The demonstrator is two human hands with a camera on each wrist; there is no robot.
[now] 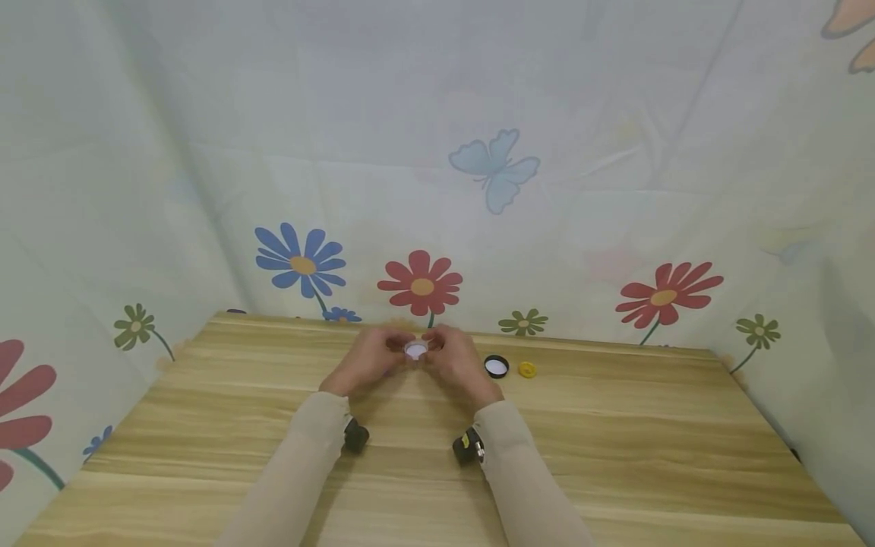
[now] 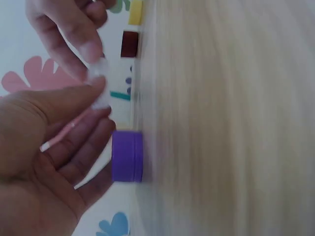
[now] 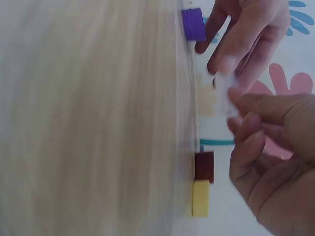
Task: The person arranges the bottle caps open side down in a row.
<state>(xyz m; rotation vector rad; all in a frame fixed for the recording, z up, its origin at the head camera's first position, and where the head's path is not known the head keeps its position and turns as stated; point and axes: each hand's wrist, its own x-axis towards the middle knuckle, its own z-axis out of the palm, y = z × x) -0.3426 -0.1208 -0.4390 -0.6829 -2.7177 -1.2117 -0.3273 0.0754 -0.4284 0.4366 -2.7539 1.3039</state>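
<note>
Both hands hold a small round translucent piece (image 1: 416,350) with a white face, raised above the far part of the wooden table. My left hand (image 1: 372,355) pinches one side of it between thumb and fingers. On the opposite side, my right hand (image 1: 454,358) pinches its edge. In the left wrist view the translucent piece (image 2: 100,83) stands nearly edge-on and blurred. A purple round container (image 2: 127,156) sits on the table near the left hand's lower fingers; the left hand hides it in the head view.
Right of the right hand lie a dark round cap (image 1: 496,367) with a white inside and a small yellow round piece (image 1: 527,369). The wooden table (image 1: 649,441) ends at a flower-printed cloth (image 1: 581,251) just behind the hands.
</note>
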